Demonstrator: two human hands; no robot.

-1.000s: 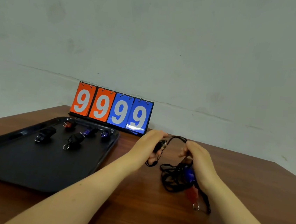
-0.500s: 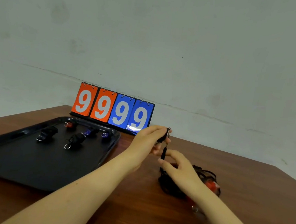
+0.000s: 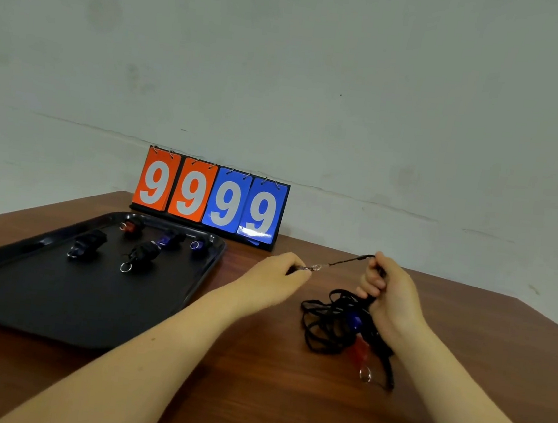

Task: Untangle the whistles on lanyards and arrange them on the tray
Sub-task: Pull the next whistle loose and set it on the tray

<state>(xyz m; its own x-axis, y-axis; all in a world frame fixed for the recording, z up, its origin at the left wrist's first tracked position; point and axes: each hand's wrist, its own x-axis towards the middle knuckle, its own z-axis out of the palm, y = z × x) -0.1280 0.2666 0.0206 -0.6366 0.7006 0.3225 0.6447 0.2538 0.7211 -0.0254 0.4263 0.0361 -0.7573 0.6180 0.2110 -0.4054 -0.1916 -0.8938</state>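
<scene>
The left hand [image 3: 278, 273] hides whatever it grips; the right hand [image 3: 389, 295] covers part of the lanyard tangle [image 3: 331, 320]; the tray [image 3: 54, 308] is cut off at the frame's left edge.

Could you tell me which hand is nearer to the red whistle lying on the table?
Right. The right hand grips the lanyard cord just above the red whistle; the left hand pinches the clip end farther off, toward the tray.
</scene>
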